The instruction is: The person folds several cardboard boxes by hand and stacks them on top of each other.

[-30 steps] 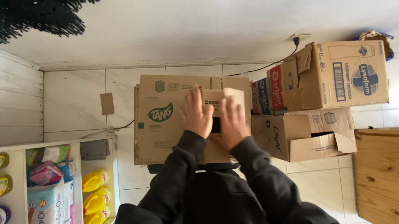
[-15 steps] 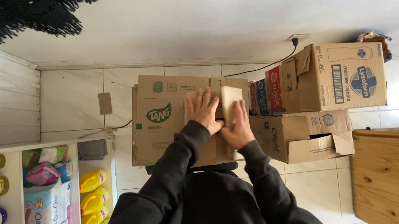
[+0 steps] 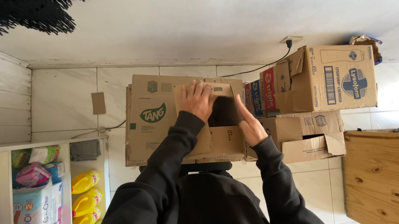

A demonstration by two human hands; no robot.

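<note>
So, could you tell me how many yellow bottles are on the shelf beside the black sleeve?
3, stacked in one shelf compartment at lower left: the top yellow bottle, the middle yellow bottle and the bottom yellow bottle. More may be hidden behind them.

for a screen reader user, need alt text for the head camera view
Two hands in black sleeves work the flaps of a brown cardboard box: the left hand presses a flap, the right hand holds the opening's edge. More boxes are stacked beside it.
</note>
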